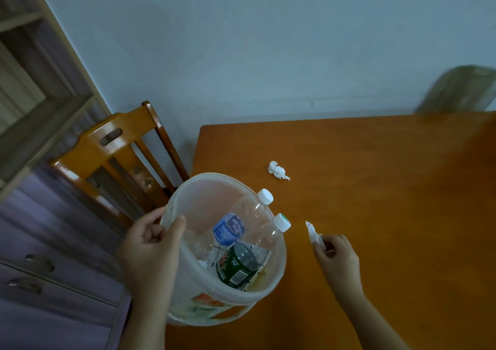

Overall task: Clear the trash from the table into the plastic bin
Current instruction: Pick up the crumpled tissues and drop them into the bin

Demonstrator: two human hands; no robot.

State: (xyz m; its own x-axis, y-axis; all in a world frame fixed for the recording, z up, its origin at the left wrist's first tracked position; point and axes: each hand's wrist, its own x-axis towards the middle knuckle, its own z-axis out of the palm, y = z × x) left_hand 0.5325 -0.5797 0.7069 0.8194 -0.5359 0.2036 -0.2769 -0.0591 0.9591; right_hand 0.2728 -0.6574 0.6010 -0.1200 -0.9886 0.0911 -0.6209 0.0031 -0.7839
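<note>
Item, far left: wooden shelving [32, 86] with purple drawer fronts [53, 263] below it, metal handles; next to it a glossy wooden chair [112, 145] standing beside the table's left edge. Item: left hand [150, 247], fingers and thumb clamped over the near-left rim of the plastic bin [204, 293], thumb inside the wall, fingers outside. Item: the bin itself, translucent white, round, printed label on its outer wall, tilted with its mouth toward the camera at the table's left edge; whether it rests on the tabletop cannot be told. Contents of bin: one clear bottle with blue label [228, 229]; one clear bottle with dark green label [241, 263]; two white caps [281, 221] poking up over the right rim; crumpled clear plastic and a scrap of white paper at the bottom left. Item: orange-brown wooden table [375, 188]. Item: crumpled white tissue [277, 170], lying loose on the tabletop beyond the bin, touching nothing else. Item: right hand [338, 255], just right of the bin, fingertips pinched on a second white tissue [314, 234] held above the tabletop. Item, far right: blurred greyish object [459, 89] at the table's back edge, not identifiable
</note>
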